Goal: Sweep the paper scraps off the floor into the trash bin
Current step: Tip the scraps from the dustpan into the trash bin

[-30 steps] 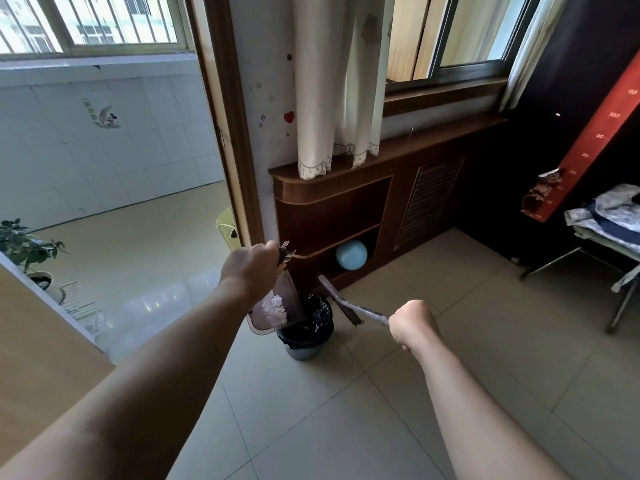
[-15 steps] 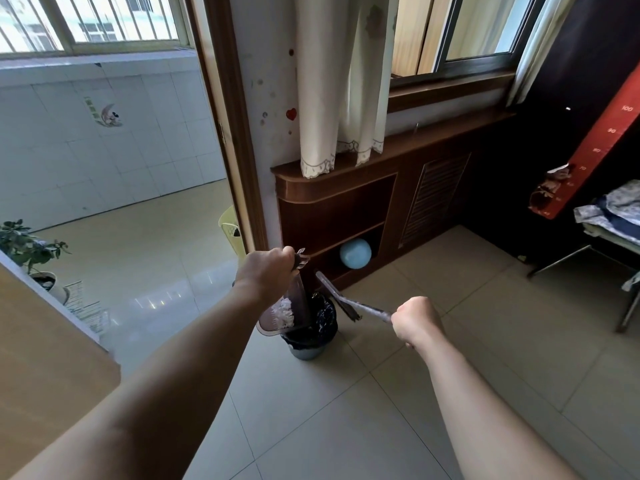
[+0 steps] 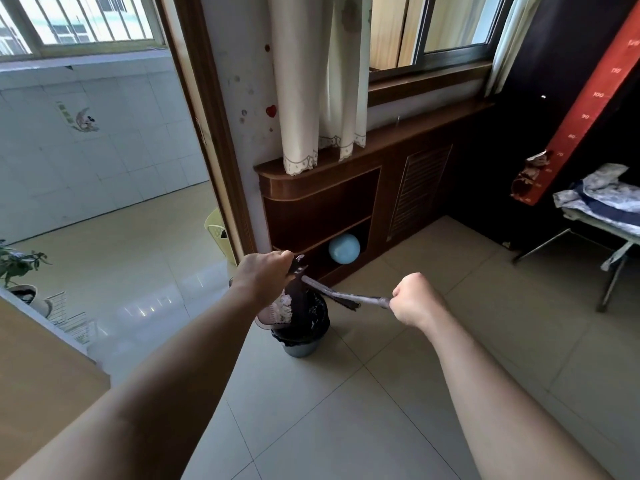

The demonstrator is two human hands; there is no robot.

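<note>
With left hand (image 3: 263, 276), grips dustpan (image 3: 268, 315) tilted over trash bin (image 3: 304, 346) below | with right hand (image 3: 414, 299), clamps brush (image 3: 346, 300) | paper scraps (image 3: 284, 306) gathered, dumping seemingly unfinished.

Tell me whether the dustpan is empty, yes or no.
No, white paper scraps lie in the dustpan, which the left hand tilts over the trash bin.

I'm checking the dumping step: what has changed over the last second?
The left hand tipped the translucent plastic dustpan steeper, over the black-lined grey trash bin. The right hand swung the grey hand brush flatter, its tip toward the dustpan. Both grips held; white paper scraps remain in the pan.
</note>
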